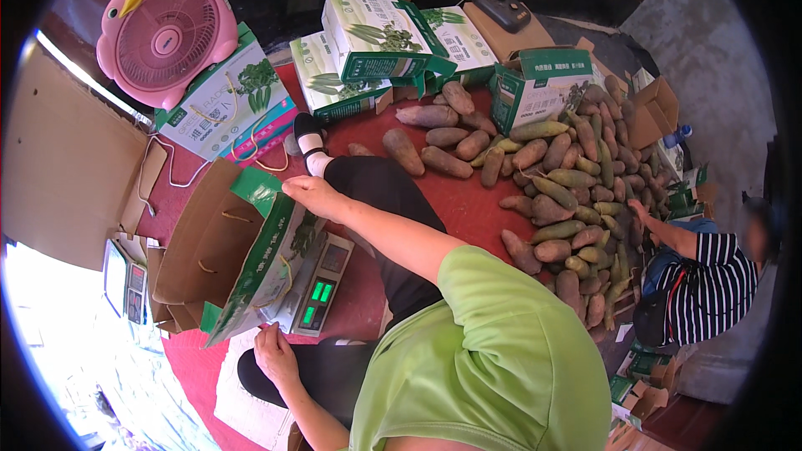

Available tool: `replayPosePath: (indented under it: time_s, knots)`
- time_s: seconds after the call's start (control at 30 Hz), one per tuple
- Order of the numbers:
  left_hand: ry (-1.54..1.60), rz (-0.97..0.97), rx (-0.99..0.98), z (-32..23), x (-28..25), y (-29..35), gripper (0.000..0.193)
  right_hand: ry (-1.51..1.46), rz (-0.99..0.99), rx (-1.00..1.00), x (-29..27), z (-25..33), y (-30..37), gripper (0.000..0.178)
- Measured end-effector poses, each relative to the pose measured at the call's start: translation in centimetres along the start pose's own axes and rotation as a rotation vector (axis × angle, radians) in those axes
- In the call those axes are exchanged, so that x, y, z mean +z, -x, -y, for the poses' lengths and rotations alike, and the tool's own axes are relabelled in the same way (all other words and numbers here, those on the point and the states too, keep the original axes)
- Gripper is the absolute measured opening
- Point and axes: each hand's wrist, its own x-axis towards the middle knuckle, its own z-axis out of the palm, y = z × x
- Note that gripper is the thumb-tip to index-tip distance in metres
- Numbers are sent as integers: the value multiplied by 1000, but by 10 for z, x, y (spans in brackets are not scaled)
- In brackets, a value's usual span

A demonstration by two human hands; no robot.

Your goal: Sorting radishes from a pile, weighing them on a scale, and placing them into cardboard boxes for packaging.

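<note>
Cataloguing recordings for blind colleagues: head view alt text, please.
The person's right grip holds an open carton beside a lit scale, the left grip near the carton's lower edge. Root vegetables lie heaped on red flooring, a co-worker nearby.

matt brown cardboard inside the open carton [267, 271], its printed outer face smooth and slightly shiny, glossy pink plastic fan [167, 38], smooth plastic digital scale [329, 277], rough-skinned radishes [553, 210], matt red floor covering [468, 215], cloth T-shirt [493, 351]
</note>
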Motion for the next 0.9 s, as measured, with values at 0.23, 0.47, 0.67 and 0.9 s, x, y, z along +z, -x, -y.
replayPosePath:
  time_s: [0.23,0.47,0.67,0.9]
  knots:
    - [6,-3,-8,-5,1,-4,15,119,-18,-151,-4,-5,-4,39]
    - [174,-71,-41,-16,-17,2,12,171,-70,-56,7,-18,1,37]
    - [1036,-136,53,-94,-79,-44,18,3,-62,-25,-1,-19,0,38]
    - [1864,19,971,-198,-147,-102,24,18,-17,35,-7,-30,-7,38]
